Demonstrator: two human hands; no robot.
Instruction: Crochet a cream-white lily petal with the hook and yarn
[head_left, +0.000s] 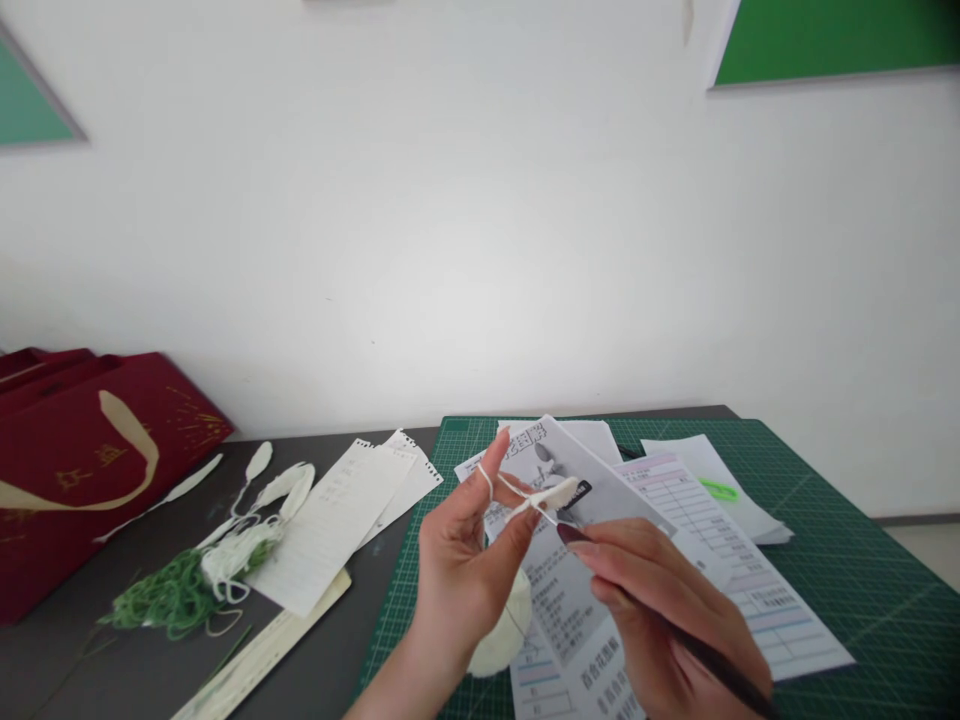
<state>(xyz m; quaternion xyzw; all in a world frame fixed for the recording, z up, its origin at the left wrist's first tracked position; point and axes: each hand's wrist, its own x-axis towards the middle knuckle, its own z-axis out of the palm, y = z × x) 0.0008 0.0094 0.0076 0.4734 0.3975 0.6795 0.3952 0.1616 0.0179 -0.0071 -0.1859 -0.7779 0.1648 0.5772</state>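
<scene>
My left hand (465,570) is raised over the green cutting mat (840,560), its index finger up with white yarn (517,492) looped round it, thumb and fingers pinching a small white crocheted piece (551,495). My right hand (652,610) is closed on a dark crochet hook (712,660), whose tip reaches the white piece. A ball of white yarn (502,640) lies on the mat below my left hand. Printed pattern sheets (675,500) lie under both hands.
At the left on the dark table lie a tangle of green yarn (161,598), white crocheted petals (277,488), lined paper sheets (330,520) and a dark red gift bag (82,460). A white wall stands right behind the table.
</scene>
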